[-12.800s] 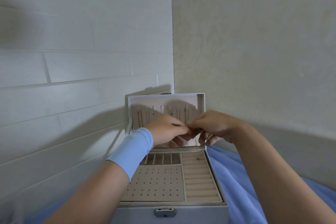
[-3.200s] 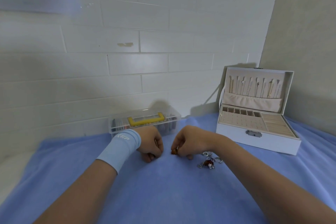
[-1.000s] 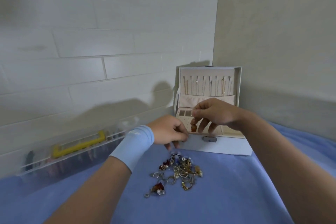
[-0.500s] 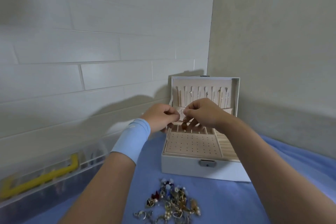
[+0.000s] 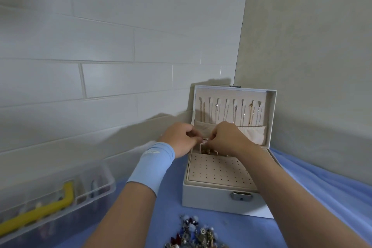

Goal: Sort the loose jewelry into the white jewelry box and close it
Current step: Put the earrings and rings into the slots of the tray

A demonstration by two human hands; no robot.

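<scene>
The white jewelry box [image 5: 207, 197]: long axis left-right, latch [image 5: 241, 196] toward camera, lid [image 5: 271, 119] upright. Left hand [image 5: 179, 139] and right hand [image 5: 226, 140] both pinch one tiny piece [image 5: 203, 141] above its rear.

The jewelry box [image 5: 209, 199] is white outside with a silver clasp [image 5: 241, 196]. Its lining is beige, and its panel [image 5: 219, 171] is patterned with rows of dark dots. The cloth [image 5: 322, 197] under it is blue, the wristband [image 5: 153, 165] pale blue, the clear case's handle [image 5: 40, 214] yellow, and the loose jewelry [image 5: 198, 234] mixed red, blue, gold and silver.
</scene>
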